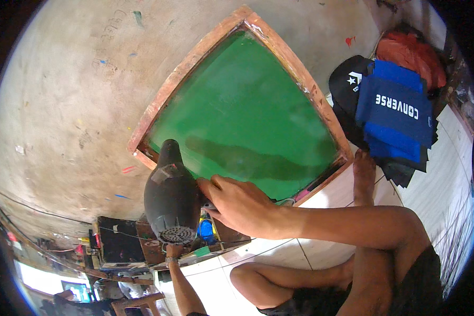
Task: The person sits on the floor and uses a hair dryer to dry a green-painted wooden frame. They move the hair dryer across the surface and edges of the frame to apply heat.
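My right hand (243, 205) is shut on the handle of a black hair dryer (172, 193). The nozzle points up towards a wooden-framed silk screen (241, 110), whose mesh is coated green, leaning against the wall. The dryer covers part of the screen's lower left corner. A long shadow falls across the green mesh. Behind the rear grille of the dryer, my left hand (174, 250) shows only in part, with a band at the wrist; its fingers are hidden, so what it holds or touches cannot be told.
Right of the screen, my bare foot (364, 173) is near blue and black fabric pieces (399, 106) with white print. A red plastic bag (410, 55) lies behind them. At the lower left are a dark box (120, 241), a blue object (207, 230) and a cable along the wall.
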Demonstrator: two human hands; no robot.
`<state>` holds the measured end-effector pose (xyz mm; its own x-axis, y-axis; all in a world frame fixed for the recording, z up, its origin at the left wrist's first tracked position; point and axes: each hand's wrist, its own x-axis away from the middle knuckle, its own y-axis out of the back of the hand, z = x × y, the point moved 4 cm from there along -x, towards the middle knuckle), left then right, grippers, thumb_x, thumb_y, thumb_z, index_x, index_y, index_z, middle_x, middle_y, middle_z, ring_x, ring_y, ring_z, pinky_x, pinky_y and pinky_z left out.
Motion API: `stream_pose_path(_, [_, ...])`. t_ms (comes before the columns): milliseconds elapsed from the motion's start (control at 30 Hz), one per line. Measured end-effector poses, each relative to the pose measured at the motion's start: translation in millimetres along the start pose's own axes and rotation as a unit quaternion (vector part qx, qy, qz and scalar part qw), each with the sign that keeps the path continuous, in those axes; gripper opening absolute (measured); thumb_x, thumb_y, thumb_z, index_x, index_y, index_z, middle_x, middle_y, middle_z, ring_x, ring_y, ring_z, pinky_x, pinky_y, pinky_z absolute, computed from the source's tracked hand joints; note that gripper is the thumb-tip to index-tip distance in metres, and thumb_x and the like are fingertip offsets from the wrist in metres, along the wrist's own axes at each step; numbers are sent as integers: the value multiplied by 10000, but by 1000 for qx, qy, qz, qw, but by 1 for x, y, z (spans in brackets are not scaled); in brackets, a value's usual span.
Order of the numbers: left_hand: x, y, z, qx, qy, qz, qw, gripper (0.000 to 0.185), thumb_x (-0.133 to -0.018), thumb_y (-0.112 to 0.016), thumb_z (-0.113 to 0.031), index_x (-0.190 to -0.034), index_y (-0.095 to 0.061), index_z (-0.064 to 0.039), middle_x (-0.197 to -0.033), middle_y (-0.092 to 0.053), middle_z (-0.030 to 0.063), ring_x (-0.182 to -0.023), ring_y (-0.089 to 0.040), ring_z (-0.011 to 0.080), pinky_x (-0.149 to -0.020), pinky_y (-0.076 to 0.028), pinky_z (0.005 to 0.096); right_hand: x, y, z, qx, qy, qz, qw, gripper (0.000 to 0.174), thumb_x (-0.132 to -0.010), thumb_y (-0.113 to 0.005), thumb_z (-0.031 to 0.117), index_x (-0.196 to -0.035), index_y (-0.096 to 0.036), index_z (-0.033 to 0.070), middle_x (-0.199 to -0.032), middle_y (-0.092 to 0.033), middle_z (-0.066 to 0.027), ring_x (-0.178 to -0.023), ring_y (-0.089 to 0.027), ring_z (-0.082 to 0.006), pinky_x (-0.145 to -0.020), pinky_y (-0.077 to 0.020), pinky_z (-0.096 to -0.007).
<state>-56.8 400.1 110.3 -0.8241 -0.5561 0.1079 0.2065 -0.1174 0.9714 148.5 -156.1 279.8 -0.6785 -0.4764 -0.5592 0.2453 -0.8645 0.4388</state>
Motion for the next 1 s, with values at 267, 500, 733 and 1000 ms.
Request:
stream_pose_path(267, [13, 23, -27, 40, 4, -31, 999, 323, -735, -705, -308, -789, -721, 10, -805, -697, 260, -818, -696, 420, -763, -555, 506, -1, 9, -7, 21, 4, -29, 999, 438, -853, -725, 223, -1159, -533, -25, -923, -575, -161, -826, -636, -304, -687, -557, -377])
stream_pose_path(500, [8, 14, -15, 35, 34, 6, 999, 368, -748, -713, -342, -842, -721, 14, -874, -701, 268, -863, -695, 415, -782, -553, 501, 1, 13, -11, 12, -1, -23, 1000, 434, -855, -721, 227, -1152, -533, -29, -919, -569, -167, -829, -622, -318, -683, -543, -403])
stream_pose_path(733, [-4, -5, 5, 33, 30, 7, 999, 408, -761, -715, -368, -893, -701, 18, -915, -688, 282, -908, -677, 448, -812, -544, 512, 3, 17, -11, 25, 12, -28, 999, 444, -853, -722, 222, -1156, -531, -39, -927, -568, -179, -811, -625, -330, -672, -540, -412])
stream_pose_path(1000, [6, 12, -14, 55, 22, 0, 998, 322, -741, -719, -311, -921, -746, -44, -882, -710, 239, -885, -701, 385, -803, -549, 493, 8, 18, -15, 19, 18, -46, 999, 472, -846, -722, 214, -1180, -535, -63, -943, -562, -194, -826, -613, -340, -688, -525, -418])
